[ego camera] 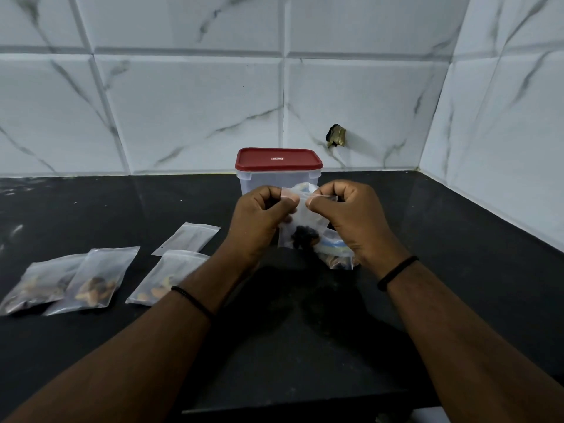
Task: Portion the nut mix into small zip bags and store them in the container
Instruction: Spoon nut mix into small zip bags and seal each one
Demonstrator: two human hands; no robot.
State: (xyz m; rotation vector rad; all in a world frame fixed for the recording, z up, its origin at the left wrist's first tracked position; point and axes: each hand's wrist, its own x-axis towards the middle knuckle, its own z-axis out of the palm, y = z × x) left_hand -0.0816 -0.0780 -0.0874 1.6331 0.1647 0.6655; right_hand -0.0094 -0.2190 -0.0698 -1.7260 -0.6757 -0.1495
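Left hand [262,218] and right hand [351,215] pinch the small clear plastic zip bag [302,227] at its top seal; light, limp, slippery film, best held there.

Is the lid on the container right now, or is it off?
On. The red lid sits flat across the top of the clear container, which stands upright behind the hands.

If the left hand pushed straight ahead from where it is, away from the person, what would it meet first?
Most likely the container with the red lid, which stands directly behind the left hand; the gap between them is hard to judge.
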